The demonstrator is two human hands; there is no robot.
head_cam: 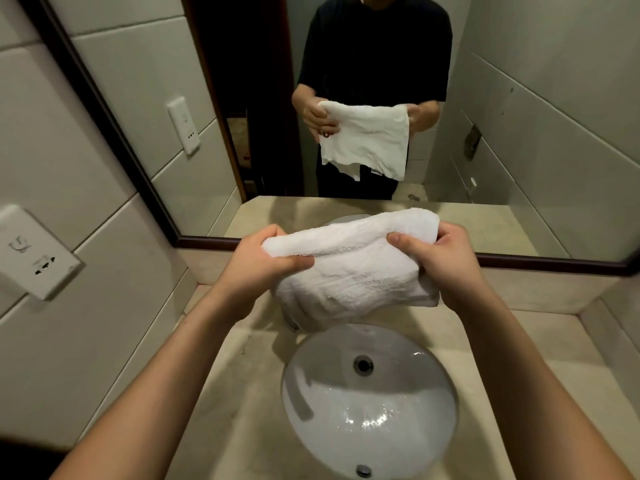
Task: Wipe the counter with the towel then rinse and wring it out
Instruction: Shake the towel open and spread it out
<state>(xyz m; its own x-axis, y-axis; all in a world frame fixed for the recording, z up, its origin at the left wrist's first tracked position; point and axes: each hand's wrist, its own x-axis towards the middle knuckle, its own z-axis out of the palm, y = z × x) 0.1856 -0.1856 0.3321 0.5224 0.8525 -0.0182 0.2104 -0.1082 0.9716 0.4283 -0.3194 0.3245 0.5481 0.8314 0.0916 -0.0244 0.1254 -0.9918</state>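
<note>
White towel (349, 268) hangs over the sink (311, 396), left hand (263, 268) and right hand (446, 261) each with grip clamped on an end — wrung off-centre, it would likely wet the bench (235, 403).

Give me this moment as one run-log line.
left hand: grips towel end | right hand: grips other end | towel: bunched, held above sink | counter: not touched by towel

Bare forearms run from the left grip (256, 268) and the right grip (446, 268) back to the near edge. The mirror (554, 133) on the far side shows a loose black T-shirt (377, 46), its short sleeves ending near the elbows, above dark trousers (336, 185).
</note>
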